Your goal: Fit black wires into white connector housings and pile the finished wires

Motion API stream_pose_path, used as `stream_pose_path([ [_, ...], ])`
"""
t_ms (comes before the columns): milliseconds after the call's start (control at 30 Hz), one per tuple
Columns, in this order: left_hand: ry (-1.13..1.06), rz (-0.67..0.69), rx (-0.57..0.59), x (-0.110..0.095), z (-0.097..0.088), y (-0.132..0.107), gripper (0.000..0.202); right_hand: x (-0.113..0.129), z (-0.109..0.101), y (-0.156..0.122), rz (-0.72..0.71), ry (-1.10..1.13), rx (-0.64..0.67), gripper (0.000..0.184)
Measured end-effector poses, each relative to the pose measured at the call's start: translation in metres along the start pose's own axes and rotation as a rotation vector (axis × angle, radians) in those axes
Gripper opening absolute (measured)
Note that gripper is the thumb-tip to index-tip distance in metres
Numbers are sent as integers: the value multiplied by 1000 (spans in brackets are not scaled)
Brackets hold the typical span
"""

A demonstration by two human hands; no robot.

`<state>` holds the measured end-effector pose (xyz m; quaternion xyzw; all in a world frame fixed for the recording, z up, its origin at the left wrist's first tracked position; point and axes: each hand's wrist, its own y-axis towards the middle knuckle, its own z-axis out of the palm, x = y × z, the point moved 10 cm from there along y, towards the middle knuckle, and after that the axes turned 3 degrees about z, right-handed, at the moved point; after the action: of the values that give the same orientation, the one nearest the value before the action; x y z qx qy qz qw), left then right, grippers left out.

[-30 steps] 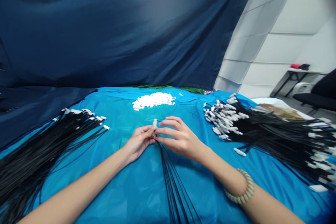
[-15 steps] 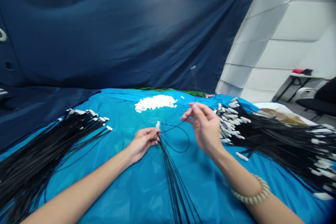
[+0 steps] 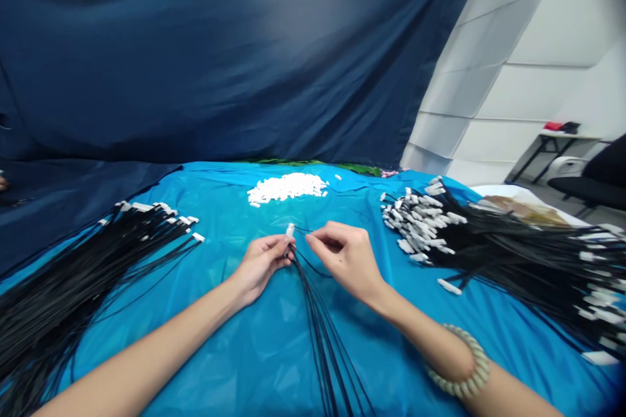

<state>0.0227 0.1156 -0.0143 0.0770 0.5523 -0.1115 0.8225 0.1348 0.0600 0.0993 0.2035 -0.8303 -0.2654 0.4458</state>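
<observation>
Blue cloth (image 3: 225, 205) is leaving my left hand (image 3: 258, 268) room up to the white pile (image 3: 288, 187); a left black bundle (image 3: 92, 267) and a right black bundle (image 3: 508, 241) are blocking the sides.

Forearms (image 3: 151, 342) slant in from the lower corners; left hand (image 3: 259, 267) pinching at centre, right hand (image 3: 349, 259) curled, pinching just rightward.

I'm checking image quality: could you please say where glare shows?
Head view: the heap of small white pieces looks nearly washed out; head view: the dark blue cloth curtain carries a pale sheen; head view: faint pale patches on the shiny blue sheet.
</observation>
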Motion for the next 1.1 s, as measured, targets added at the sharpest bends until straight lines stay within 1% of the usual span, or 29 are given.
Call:
stream_pose_path([
  [67, 2, 0, 11, 0, 2, -1, 17, -4, 3, -1, 13, -23, 1, 16],
  [200, 2, 15, 32, -1, 4, -1, 17, -9, 3, 0, 34, -42, 4, 15],
  [500, 3, 38, 37, -3, 4, -1, 16, -6, 2, -1, 23, -68, 7, 15],
  [767, 23, 57, 34, -4, 5, -1, 17, 0, 3, -2, -54, -98, 9, 16],
  [900, 82, 76, 38, -7, 6, -1, 19, 2, 5, -3, -97, -126, 19, 17],
  [1000, 124, 89, 35, -9, 5, -1, 21, 3, 6, -4, -128, -190, 19, 18],
  [1100, 162, 78, 50, -8, 6, -2, 21, 7, 5, -5, -183, -310, -12, 15],
])
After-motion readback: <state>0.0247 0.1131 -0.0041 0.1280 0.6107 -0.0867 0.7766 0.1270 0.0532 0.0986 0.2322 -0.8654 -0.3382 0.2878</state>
